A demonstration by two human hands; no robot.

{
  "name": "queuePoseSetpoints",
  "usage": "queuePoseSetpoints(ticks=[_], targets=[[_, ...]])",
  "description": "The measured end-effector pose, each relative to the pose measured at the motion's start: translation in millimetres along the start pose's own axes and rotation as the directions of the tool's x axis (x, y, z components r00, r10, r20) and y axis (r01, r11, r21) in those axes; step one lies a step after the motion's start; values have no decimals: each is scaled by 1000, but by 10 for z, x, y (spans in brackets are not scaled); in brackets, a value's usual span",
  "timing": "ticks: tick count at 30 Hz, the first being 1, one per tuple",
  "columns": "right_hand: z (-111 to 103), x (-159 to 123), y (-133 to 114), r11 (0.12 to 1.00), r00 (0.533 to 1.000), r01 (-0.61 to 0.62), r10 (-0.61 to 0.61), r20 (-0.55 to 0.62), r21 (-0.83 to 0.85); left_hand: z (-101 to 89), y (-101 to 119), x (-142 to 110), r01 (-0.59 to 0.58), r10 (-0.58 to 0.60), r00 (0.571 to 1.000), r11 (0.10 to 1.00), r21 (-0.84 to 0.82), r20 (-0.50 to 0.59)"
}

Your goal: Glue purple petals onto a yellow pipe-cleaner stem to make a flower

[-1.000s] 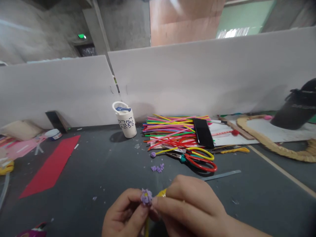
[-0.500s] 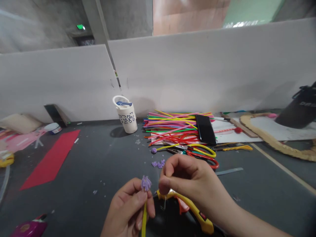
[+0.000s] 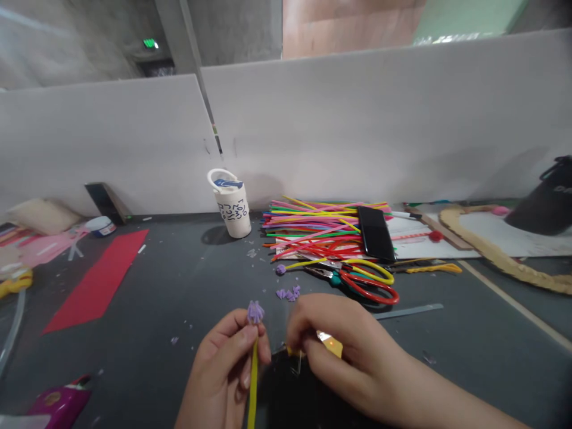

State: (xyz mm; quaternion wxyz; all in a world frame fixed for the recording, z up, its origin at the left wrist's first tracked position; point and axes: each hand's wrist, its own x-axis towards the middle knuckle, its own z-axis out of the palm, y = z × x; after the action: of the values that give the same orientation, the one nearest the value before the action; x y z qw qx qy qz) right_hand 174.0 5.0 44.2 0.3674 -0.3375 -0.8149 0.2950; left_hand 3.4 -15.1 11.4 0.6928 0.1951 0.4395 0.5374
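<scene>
My left hand [image 3: 227, 363] pinches a yellow pipe cleaner [image 3: 253, 381] between thumb and fingers. A small purple flower-like tuft [image 3: 255, 312] sits at its top end, just above the thumb. My right hand [image 3: 344, 345] is curled around a yellow glue gun [image 3: 331, 344], most of which it hides. The gun's metal tip points left toward the left hand, and its bent wire stand [image 3: 298, 364] shows below. Beyond the hands lie several loose purple pieces [image 3: 288, 293] and a second yellow stem with a purple ball [image 3: 280, 270].
Coloured pipe cleaners [image 3: 313, 223] lie at the back, with a black phone [image 3: 376, 233] on them. Scissors [image 3: 369, 285] and pliers rest in front. A white cup [image 3: 235, 208] stands back left of them. Red paper [image 3: 102, 280] and a purple tool [image 3: 60, 402] are at left.
My right hand has come down onto the glue gun and closed around it; the gun has turned. My left hand has shifted slightly left and up with the purple-topped pipe cleaner.
</scene>
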Motion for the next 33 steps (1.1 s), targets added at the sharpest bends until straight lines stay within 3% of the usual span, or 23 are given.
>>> queuePoseSetpoints(ticks=[5, 9, 14, 18, 23, 27, 33], targets=[[34, 4, 22, 998, 995, -35, 39, 97, -46, -25, 47, 45, -45, 42, 995, 999, -27, -89], [79, -7, 84, 998, 998, -51, 50, -32, -47, -16, 31, 44, -36, 34, 998, 999, -18, -60], [89, -37, 110, 964, 957, 228, -248, -149, -136, 14, -24, 7, 24, -26, 999, 997, -75, -19], [112, -54, 83, 941, 943, 252, -292, -163, -227, 21, -35, -20, 61, -59, 998, 995, -85, 33], [86, -59, 10, 959, 957, 277, -281, -74, -65, 11, -12, -5, 83, -59, 984, 987, -135, 169], [53, -74, -15, 945, 952, 305, -304, 20, -116, -29, -30, 12, 144, -107, 958, 982, -124, 267], [55, -29, -4, 969, 948, 243, -246, -205, -39, -56, -68, -4, 81, -68, 983, 994, -70, 170]])
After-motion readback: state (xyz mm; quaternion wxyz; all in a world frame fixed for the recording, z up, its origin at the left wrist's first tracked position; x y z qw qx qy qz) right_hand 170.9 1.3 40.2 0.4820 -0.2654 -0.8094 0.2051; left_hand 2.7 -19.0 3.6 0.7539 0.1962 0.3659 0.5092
